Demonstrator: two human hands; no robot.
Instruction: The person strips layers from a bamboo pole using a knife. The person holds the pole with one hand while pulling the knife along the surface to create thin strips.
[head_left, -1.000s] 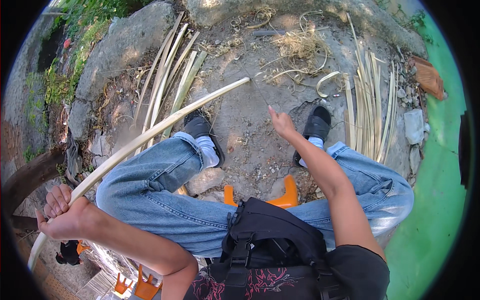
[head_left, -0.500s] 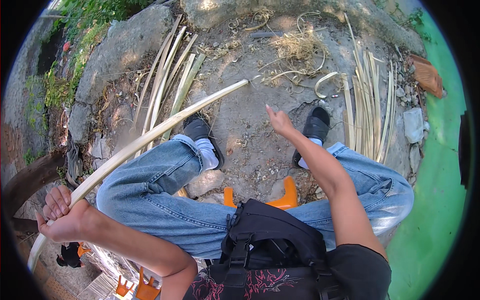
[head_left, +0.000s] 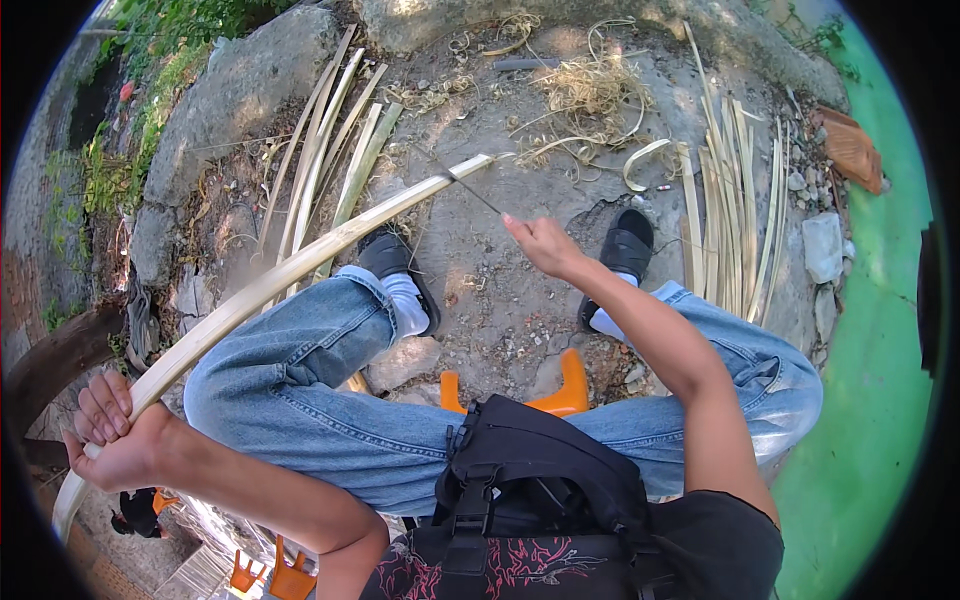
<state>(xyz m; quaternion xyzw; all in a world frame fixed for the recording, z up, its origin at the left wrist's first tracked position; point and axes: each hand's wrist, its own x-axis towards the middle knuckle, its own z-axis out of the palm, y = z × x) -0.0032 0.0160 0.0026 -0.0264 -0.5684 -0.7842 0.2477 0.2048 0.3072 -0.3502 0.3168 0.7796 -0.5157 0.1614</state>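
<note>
My left hand (head_left: pixel 112 428) grips the near end of a long, pale strip of split bamboo (head_left: pixel 300 264). The strip rises across my left thigh to a point above the ground between my feet. My right hand (head_left: pixel 540 244) is closed on a knife (head_left: pixel 477 194), whose handle is hidden in my fingers. Its thin dark blade lies across the bamboo strip close to the far tip. A fine curl hangs at that tip.
Cut strips (head_left: pixel 735 205) lie in a bundle at right, and more strips (head_left: pixel 325 150) at left. Curled shavings (head_left: pixel 595 90) heap up ahead. Stones and a reddish-brown block (head_left: pixel 850 150) border a green surface (head_left: pixel 850 440). An orange seat (head_left: pixel 570 388) shows beneath me.
My right hand has moved slightly left, and the knife blade now shows across the strip, further from its tip. My left hand keeps its grip on the strip.
</note>
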